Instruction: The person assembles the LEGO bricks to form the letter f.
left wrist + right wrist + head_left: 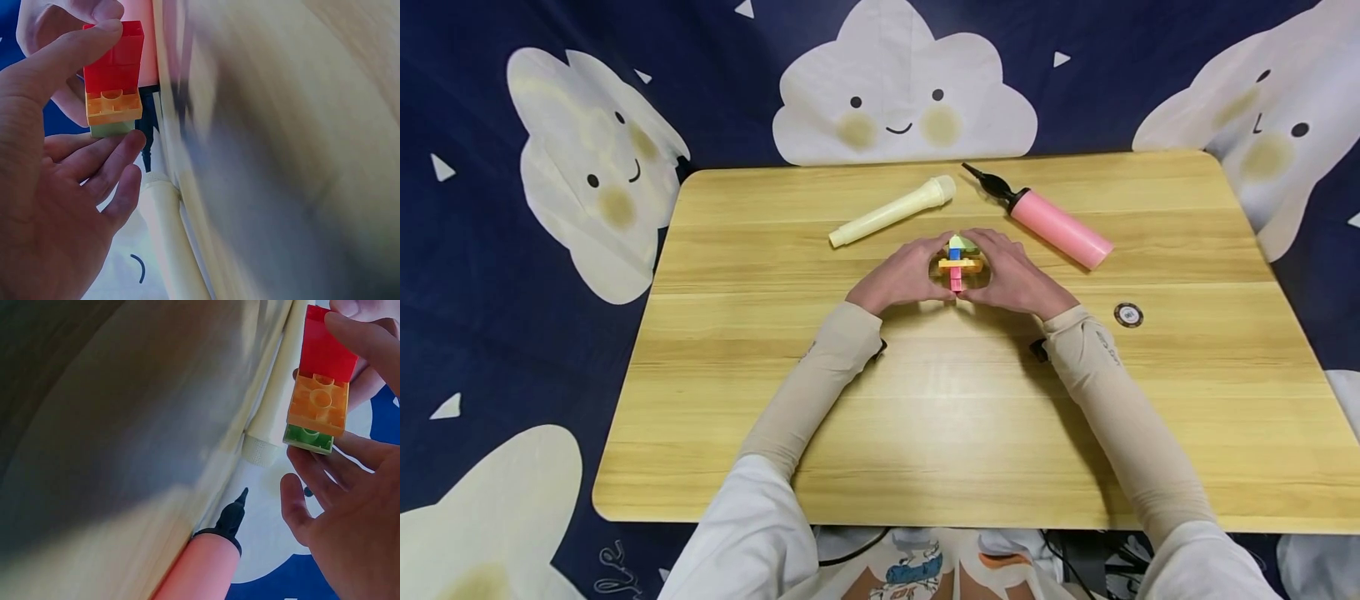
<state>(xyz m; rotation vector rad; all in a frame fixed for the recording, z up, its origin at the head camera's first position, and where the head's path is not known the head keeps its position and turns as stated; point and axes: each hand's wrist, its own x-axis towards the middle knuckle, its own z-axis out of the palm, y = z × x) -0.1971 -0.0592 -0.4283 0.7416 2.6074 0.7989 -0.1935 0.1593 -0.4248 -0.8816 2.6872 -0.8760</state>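
A small model of stacked toy building blocks (955,265) is between both hands over the table. In the head view it has pink-red blocks nearest the body, orange ones across the middle, then blue and pale green. My left hand (904,273) grips it from the left and my right hand (1018,273) from the right. In the left wrist view, the left thumb lies on the red block (115,62) and the fingers touch the green end. The right wrist view shows the right thumb on the red part and fingers beside the green block (309,439). Some blocks are hidden by fingers.
A cream toy microphone (891,212) lies beyond the left hand. Behind the right hand is a pink hand pump (1060,227) with a black nozzle. A round poker chip (1128,315) lies right of the right wrist on the wooden table (737,400).
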